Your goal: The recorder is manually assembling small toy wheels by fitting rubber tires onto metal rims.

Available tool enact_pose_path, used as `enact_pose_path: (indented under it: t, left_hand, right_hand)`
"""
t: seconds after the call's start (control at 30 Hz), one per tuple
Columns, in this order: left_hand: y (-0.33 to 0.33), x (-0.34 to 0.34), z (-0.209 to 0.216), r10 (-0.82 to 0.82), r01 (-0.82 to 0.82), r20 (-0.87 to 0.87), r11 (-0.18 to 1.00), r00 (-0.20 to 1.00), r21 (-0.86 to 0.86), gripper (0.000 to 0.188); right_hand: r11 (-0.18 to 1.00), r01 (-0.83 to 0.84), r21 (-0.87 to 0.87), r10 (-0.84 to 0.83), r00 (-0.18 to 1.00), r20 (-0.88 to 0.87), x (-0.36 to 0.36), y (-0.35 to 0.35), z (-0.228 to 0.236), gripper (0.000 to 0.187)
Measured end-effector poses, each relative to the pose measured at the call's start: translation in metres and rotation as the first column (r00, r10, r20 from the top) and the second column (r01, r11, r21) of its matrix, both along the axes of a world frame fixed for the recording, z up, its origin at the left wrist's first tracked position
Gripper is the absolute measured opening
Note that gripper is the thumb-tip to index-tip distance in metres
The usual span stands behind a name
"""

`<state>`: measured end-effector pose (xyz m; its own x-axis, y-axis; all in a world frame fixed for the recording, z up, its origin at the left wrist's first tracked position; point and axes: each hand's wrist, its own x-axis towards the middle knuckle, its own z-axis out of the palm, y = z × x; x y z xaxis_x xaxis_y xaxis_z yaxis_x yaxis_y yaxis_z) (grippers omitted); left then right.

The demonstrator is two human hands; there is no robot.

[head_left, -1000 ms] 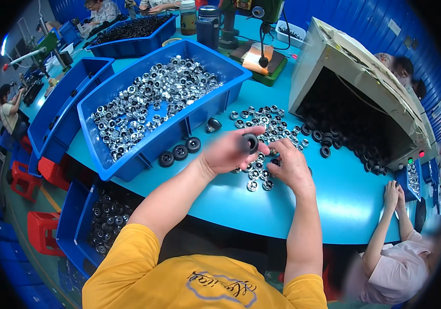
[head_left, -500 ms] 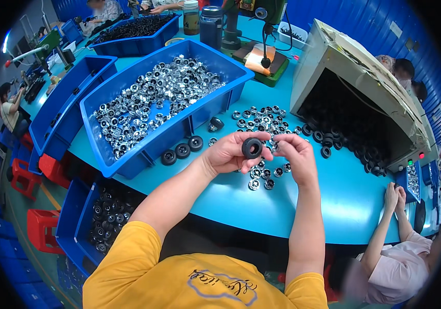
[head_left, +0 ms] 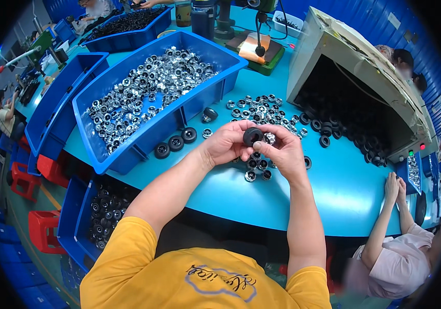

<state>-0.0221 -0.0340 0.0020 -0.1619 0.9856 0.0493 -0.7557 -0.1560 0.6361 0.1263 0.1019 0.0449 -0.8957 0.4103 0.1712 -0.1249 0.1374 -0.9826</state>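
My left hand (head_left: 224, 143) is closed on a small black rubber tyre (head_left: 253, 136), with its open ring facing me. My right hand (head_left: 286, 153) pinches a shiny chrome wheel hub (head_left: 269, 138) at the tyre's right side. Fingers partly hide where the two meet, so I cannot tell whether the hub sits inside. Beside the outer edge of my right hand a dark ring (head_left: 308, 162) shows; whether it is held or on the table is unclear. Loose chrome hubs (head_left: 261, 110) lie beyond and below my hands. Several wheels with tyres fitted (head_left: 175, 143) rest to the left.
A large blue bin (head_left: 207, 98) full of chrome hubs stands on the turquoise table (head_left: 220, 193) at the left. On the right, black tyres (head_left: 326, 126) spill from a pale open-fronted box (head_left: 303, 62). A co-worker's hands (head_left: 395, 188) are at the far right.
My right hand has come in from the right and brought the hub up against the tyre. The tyre stays in my left hand. The whole view has shifted slightly.
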Motion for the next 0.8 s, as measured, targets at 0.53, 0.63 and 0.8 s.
enact_pose_path:
  t: [0.53,0.63,0.8]
  left_hand:
    - [-0.003,0.001,0.002,0.064,-0.072,-0.104,0.995,0.993,-0.075,0.035]
    - [-0.003,0.002,0.005,0.065,-0.072,-0.088,0.994,0.994,-0.081,0.034]
    - [-0.004,0.003,0.007,0.056,-0.061,-0.071,0.996,0.996,-0.071,0.034]
  right_hand:
    - [0.981,0.113,-0.158,-0.083,0.979,0.187,-0.003,0.008,-0.003,0.032]
    - [0.975,0.100,-0.200,-0.064,0.981,0.181,-0.002,0.008,-0.004,0.033]
    - [0.967,0.065,-0.246,-0.026,0.987,0.159,-0.002,0.011,-0.006,0.034]
